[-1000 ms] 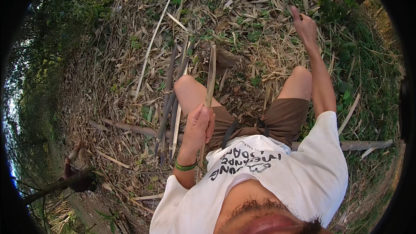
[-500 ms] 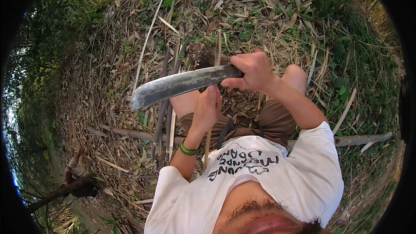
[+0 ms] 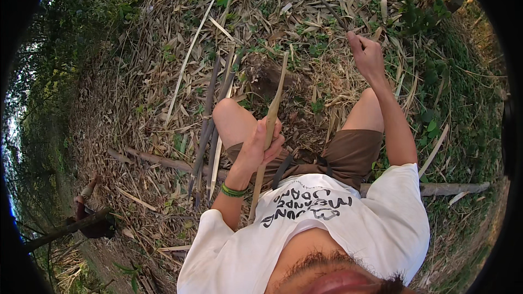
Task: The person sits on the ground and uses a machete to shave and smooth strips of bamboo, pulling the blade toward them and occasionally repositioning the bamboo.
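My left hand (image 3: pixel 260 144) is closed around a pale wooden stick (image 3: pixel 278 98), probably a split bamboo strip. The stick stands lengthwise before me, its tapered far end near a dark stump (image 3: pixel 261 75) and its near end against my white shirt. Out to the right, past my knee, my right hand (image 3: pixel 367 59) grips a machete (image 3: pixel 321 0). Its blade is seen nearly edge-on and points to the far left, away from the stick. A bit of the light handle shows beside my fist; the rest is hidden by my fingers.
Several split strips (image 3: pixel 211 109) lie on the ground left of my knee. A long thin pale strip (image 3: pixel 190 49) lies farther left. A pole (image 3: pixel 436 189) runs crosswise behind my legs. At the lower left, another person (image 3: pixel 90 218) is partly behind a branch. Dry leaves cover the ground.
My right hand has swung the machete away from the stick, forward and to the right, turning the blade edge-on. The left hand keeps its hold, now lower and wrapped around the stick.
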Demonstrator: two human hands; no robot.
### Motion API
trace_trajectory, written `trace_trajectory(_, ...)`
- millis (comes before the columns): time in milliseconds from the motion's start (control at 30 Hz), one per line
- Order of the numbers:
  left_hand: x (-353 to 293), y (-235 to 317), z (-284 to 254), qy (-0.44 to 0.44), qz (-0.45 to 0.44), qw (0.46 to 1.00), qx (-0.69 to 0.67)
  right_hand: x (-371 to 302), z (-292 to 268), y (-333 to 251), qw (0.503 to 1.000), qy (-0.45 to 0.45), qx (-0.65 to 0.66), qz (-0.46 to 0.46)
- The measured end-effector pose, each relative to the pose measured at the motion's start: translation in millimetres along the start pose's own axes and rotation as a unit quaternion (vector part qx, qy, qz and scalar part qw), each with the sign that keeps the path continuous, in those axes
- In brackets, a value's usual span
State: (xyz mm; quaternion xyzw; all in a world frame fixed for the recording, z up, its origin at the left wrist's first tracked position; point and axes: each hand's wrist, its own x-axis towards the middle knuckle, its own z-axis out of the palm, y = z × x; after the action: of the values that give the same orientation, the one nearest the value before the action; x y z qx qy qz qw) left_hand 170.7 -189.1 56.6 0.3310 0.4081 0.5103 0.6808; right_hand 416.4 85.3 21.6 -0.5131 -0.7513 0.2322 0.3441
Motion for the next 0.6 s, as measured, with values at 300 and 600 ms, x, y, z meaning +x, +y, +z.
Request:
trace_trajectory(300, 34, 6, 2, 0.082, 0.016, 0.996, 0.026, -77, 15, -120, 0.963, -0.048, 0.041, -0.261)
trace_trajectory(600, 35, -1, 19, 0.156, 0.116, 0.918, 0.346, -77, 20, -116, 0.950, -0.060, -0.017, -0.305)
